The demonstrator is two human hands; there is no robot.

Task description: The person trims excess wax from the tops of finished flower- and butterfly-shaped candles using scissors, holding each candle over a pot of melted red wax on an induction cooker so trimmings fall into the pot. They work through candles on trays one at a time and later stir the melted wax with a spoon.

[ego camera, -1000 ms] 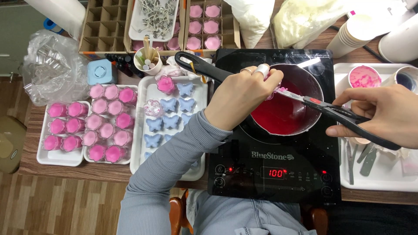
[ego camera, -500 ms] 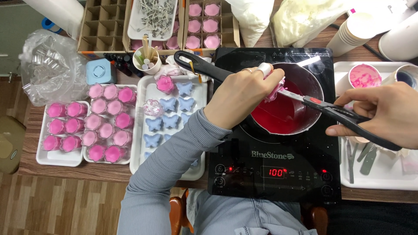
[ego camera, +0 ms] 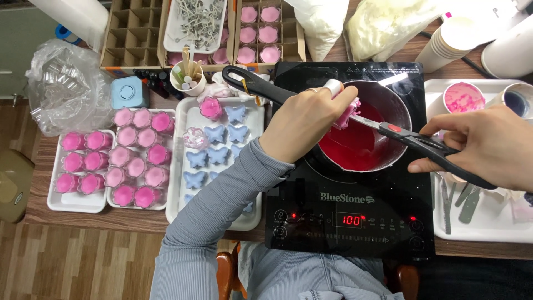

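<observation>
My left hand (ego camera: 302, 123) holds a small clear mould with pink wax (ego camera: 347, 111) over a metal saucepan (ego camera: 395, 103) of melted red wax (ego camera: 355, 147). The pan sits on a black induction cooker (ego camera: 347, 216), its black handle (ego camera: 250, 83) pointing back left. My right hand (ego camera: 488, 147) grips black scissors (ego camera: 413, 141), whose blade tip reaches into the mould in my left hand.
White trays hold blue butterfly candles (ego camera: 216, 147) and pink flower candles (ego camera: 114, 161). A cardboard divider box (ego camera: 136, 33), a dish of wicks (ego camera: 194, 19), a cup of sticks (ego camera: 187, 78), paper cups (ego camera: 449, 41) and a tool tray (ego camera: 488, 222) stand around. A plastic bag (ego camera: 61, 89) lies far left.
My left hand has tilted the mould slightly over the pan while the scissor tip works inside it. Both hands stay in nearly the same place.
</observation>
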